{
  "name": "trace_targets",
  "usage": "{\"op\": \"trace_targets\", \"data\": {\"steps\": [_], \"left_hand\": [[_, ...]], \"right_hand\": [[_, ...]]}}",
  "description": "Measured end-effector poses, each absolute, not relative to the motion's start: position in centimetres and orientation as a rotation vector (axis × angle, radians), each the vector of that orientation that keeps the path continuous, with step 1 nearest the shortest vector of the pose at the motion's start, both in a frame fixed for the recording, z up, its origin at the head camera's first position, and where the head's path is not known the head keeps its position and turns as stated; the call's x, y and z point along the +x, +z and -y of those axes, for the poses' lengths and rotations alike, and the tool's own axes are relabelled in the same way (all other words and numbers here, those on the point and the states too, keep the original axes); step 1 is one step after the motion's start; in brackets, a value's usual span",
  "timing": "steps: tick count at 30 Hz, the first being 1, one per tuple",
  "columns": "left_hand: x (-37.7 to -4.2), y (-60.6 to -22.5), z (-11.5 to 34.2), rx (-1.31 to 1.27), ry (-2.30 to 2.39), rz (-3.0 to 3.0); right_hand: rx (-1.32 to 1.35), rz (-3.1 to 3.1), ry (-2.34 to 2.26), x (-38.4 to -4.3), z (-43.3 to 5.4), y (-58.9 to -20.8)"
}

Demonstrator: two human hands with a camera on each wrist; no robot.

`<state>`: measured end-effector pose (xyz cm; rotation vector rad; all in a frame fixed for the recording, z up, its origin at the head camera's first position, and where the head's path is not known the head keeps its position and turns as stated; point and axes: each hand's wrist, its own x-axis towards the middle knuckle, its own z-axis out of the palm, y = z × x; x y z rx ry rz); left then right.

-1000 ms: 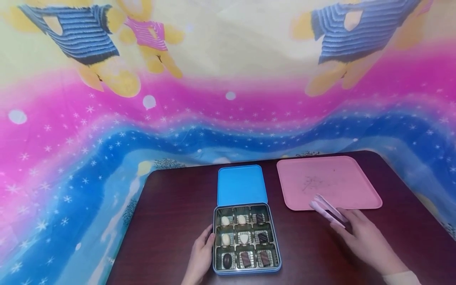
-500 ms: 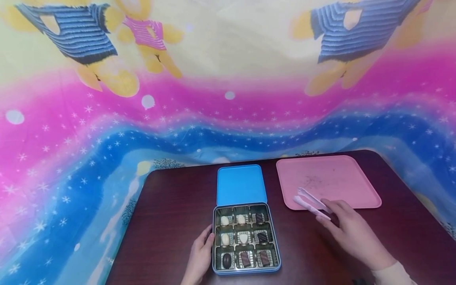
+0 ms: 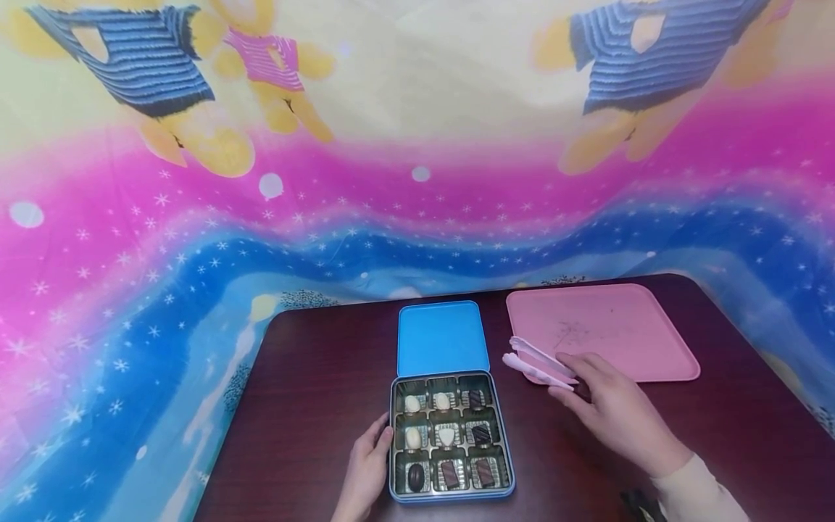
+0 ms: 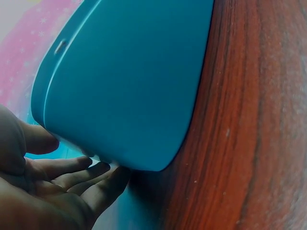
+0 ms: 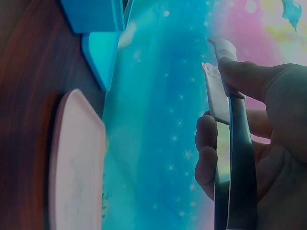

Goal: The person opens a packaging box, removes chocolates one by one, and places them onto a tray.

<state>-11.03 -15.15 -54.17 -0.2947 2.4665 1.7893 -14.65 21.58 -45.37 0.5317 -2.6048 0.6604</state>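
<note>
My left hand (image 3: 365, 467) rests against the left side of a blue tin (image 3: 453, 499). In the left wrist view its fingers (image 4: 103, 189) touch the tin's wall, with the thumb near the top edge. The tin's lid (image 3: 443, 337) is folded back flat behind it. Inside are divided compartments with white chocolates (image 3: 446, 435), striped dark chocolates (image 3: 480, 435), brown squares and a dark oval one (image 3: 416, 478). My right hand (image 3: 620, 413) pinches a pair of tongs (image 3: 536, 373) between thumb and fingers. Their pale tips stand apart, with nothing between, right of the tin. Metal arms (image 5: 242, 158) show in the right wrist view.
A pink tray (image 3: 607, 312) with dark marks on its surface lies at the back right of the dark wooden table (image 3: 313, 406). A printed cloth (image 3: 404, 145) hangs behind the table. Something dark (image 3: 642, 504) shows by the right sleeve.
My right hand has moved left, carrying the tongs from the tray's front edge toward the tin. The tongs' tips look farther apart. The left hand and the tin have not moved.
</note>
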Motion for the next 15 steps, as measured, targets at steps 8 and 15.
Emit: {"op": "trace_targets", "data": {"steps": [8, 15], "left_hand": [[-11.1, -54.1, 15.2, -0.277, 1.816, -2.454], [-11.0, -54.1, 15.1, -0.298, 1.802, -2.477]], "right_hand": [[0.617, 2.612, 0.619, -15.2, -19.1, -44.4], [0.692, 2.673, 0.617, -16.1, -16.6, -44.1]]}}
